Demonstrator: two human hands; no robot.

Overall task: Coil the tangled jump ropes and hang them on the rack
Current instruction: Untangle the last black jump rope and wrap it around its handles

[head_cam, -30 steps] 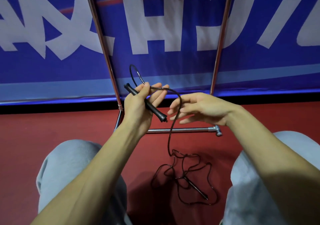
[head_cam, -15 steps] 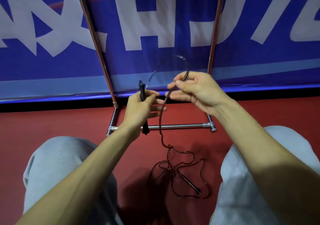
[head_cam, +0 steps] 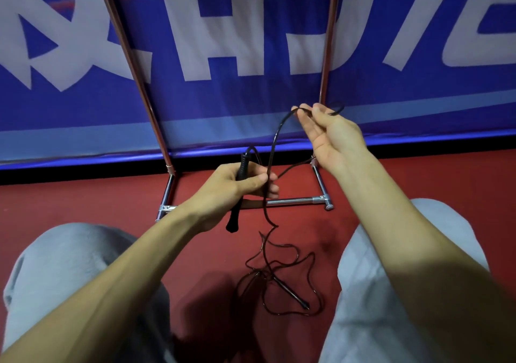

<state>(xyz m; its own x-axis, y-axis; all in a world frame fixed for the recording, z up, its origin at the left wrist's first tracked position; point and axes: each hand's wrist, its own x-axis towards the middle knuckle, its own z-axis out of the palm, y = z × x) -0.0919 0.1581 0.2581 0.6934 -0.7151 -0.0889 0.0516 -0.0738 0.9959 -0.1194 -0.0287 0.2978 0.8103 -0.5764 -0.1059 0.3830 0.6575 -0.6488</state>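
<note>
Fingertips of the right hand (head_cam: 332,139) pinch the jump rope (head_cam: 275,139) up high; the left hand (head_cam: 237,185) grips one handle (head_cam: 242,167). Nearer, the rest lies tangled on the floor (head_cam: 83,195) before the rack (head_cam: 293,202) — pulling harder could cinch that snarl.

A blue banner (head_cam: 251,105) hung beyond the left hand (head_cam: 237,186) and the right hand (head_cam: 329,139). It bore large white characters (head_cam: 206,41), cropped by the upper edge; none could be read with certainty. The one straight above the left hand resembled a letter H; the rest were broken strokes.
</note>
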